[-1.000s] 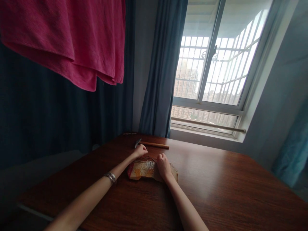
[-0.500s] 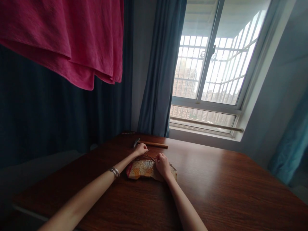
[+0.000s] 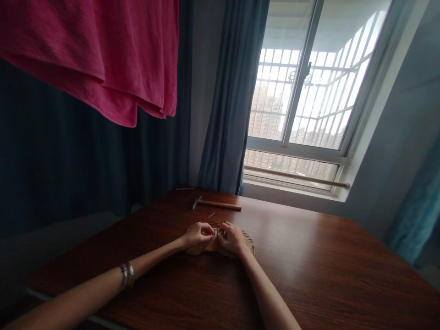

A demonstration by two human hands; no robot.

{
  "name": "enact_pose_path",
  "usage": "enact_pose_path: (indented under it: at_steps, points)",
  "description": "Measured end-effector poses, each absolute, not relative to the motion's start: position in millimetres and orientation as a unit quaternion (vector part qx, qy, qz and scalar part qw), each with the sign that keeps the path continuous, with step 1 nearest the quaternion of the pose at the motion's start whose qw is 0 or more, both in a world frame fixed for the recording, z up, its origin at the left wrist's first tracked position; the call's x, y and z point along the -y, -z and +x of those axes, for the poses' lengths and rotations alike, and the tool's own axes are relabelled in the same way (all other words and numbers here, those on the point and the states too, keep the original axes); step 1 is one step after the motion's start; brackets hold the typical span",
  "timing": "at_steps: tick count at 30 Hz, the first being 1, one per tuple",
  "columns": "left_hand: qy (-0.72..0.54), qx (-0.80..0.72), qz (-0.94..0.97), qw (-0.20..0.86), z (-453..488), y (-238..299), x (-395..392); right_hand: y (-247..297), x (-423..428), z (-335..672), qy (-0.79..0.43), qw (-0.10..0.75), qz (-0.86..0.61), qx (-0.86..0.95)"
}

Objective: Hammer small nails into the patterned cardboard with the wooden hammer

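On the table, a pale, yellowish patterned piece (image 3: 249, 247) has a row of thin dark pins or nails along its right edge. My left hand (image 3: 198, 235) is over its left part, thumb and fingers pinched together. Facing it, my right hand (image 3: 231, 237) rests over the middle of the piece, fingers also closed. A small dark, shiny item (image 3: 216, 233) shows between the fingertips, too small to name. Whatever each hand pinches is hidden. Beyond the hands lies a thin nail-like sliver (image 3: 211, 214), with a wooden-handled hammer (image 3: 220, 205) behind it.
The brown wooden table (image 3: 309, 266) reaches toward a barred window (image 3: 295, 101). A pink towel (image 3: 103, 64) hangs at upper left, before dark blue curtains (image 3: 154, 156). A metal rail (image 3: 299, 177) crosses the window's lower part.
My left hand has moved from near the hammer head toward me and right, onto the patterned piece beside my right hand. The thin sliver now lies uncovered on the table.
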State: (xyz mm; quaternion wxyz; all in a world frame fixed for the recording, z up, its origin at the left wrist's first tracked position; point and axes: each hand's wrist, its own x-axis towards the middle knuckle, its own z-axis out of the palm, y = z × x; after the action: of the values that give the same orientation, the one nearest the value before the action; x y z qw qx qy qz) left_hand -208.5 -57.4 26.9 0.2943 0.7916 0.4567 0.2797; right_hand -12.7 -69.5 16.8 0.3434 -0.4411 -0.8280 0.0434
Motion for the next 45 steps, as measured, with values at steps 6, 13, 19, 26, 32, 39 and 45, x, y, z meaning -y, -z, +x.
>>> enact_pose_path:
  at_steps: [6,13,19,26,32,39,45]
  points:
    - [-0.296,-0.488,0.796,0.201,-197.6,-35.0,68.4,-20.0,73.3,-10.3,-0.064,0.321,-0.426,0.843]
    - [-0.32,-0.497,0.776,0.218,-192.8,-29.9,67.8,-15.7,71.1,-11.6,-0.068,0.319,-0.438,0.838]
    - [-0.332,-0.526,0.704,0.343,-189.4,-35.7,29.2,-14.8,67.1,-11.6,-0.074,0.318,-0.443,0.835]
    - [-0.203,-0.64,0.727,0.147,-184.2,-56.8,-18.9,-14.0,64.9,-11.7,-0.08,0.32,-0.445,0.833]
    - [-0.182,-0.661,0.717,0.126,-177.7,-49.1,-24.3,-13.3,63.6,-11.5,-0.083,0.323,-0.441,0.833]
    - [-0.194,-0.661,0.719,0.091,-184.2,-45.3,-25.6,-12.4,63.4,-11.6,-0.091,0.324,-0.444,0.83]
    - [-0.285,-0.562,0.765,0.134,-201.4,-42.0,7.0,-15.7,65.4,-12.0,-0.103,0.318,-0.45,0.828]
